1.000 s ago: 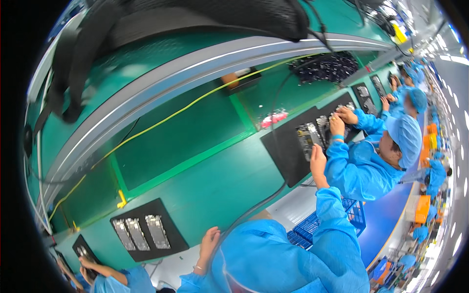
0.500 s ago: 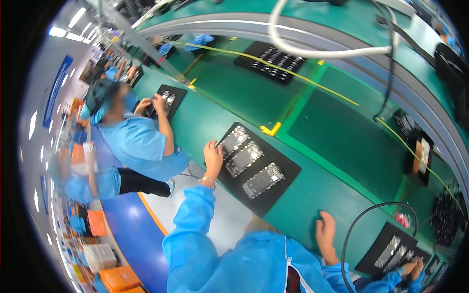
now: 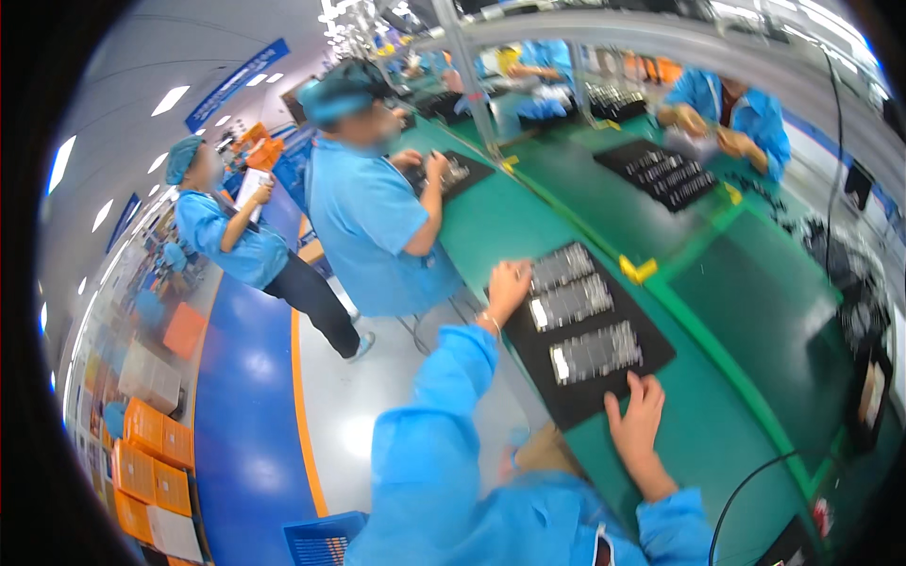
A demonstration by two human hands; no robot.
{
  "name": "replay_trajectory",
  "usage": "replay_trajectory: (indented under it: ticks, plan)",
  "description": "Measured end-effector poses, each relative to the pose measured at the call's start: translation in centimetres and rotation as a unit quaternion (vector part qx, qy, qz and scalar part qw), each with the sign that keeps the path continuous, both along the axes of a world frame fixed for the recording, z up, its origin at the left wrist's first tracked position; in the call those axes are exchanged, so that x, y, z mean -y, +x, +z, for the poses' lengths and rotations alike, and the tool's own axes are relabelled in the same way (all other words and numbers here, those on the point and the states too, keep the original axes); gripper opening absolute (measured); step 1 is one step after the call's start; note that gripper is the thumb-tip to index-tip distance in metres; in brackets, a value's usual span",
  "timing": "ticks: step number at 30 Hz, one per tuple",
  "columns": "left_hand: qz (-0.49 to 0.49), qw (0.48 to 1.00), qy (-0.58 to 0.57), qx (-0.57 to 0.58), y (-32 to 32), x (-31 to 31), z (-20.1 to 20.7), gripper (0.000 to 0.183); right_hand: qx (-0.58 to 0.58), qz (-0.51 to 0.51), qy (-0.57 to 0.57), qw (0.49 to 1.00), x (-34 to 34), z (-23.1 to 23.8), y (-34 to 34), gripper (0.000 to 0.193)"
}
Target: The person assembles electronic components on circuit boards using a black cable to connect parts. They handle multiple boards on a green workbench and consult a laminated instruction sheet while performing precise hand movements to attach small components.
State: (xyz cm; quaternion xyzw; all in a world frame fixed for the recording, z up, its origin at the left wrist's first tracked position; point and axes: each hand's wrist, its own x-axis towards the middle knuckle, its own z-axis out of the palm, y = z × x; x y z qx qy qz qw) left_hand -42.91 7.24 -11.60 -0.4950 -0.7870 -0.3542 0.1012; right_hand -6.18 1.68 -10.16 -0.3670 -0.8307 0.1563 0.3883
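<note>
A black mat (image 3: 566, 401) lies on the green bench in front of me with three circuit boards on it, silver and dark: a far board (image 3: 562, 267), a middle board (image 3: 572, 303) and a near board (image 3: 595, 353). My left hand (image 3: 508, 286) reaches over the mat's left edge, fingers bent together at the left end of the far board; whatever they grip is hidden. At the mat's near right edge, beside the near board, my right hand (image 3: 640, 420) has its thumb and fingers apart and holds nothing.
Further along the bench, a co-worker (image 3: 377, 189) handles parts on another mat (image 3: 462, 177). A standing person (image 3: 231, 231) holds papers in the aisle. Across the bench, someone in blue (image 3: 769, 118) works near a black tray of parts (image 3: 661, 174). Yellow corner marker (image 3: 639, 271) sits beyond my mat.
My view has swung up and left, so the mat and boards appear further right. My right hand has come from the bare bench to the mat's edge; my left stays at the far board's end.
</note>
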Motion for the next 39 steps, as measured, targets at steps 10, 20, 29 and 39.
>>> replay_trajectory:
  ticks: [10,20,29,39]
  plan:
    - [-0.211,0.902,-0.061,0.372,9.0,6.9,2.0,0.047,0.09,-0.171,-0.043,0.98,1.4,-0.1,10.9,0.042]
    - [-0.087,0.603,-0.052,0.791,18.4,16.4,-14.6,0.031,0.118,-0.204,-0.025,0.971,1.2,-1.0,12.9,0.048]
    - [-0.207,0.44,0.059,0.872,26.4,9.1,-13.4,0.033,0.144,-0.207,-0.032,0.967,3.9,-1.9,10.1,0.062]
    - [-0.226,0.569,0.035,0.79,28.3,11.3,-14.3,0.03,0.195,-0.126,-0.037,0.972,7.2,-0.2,11.2,0.076]
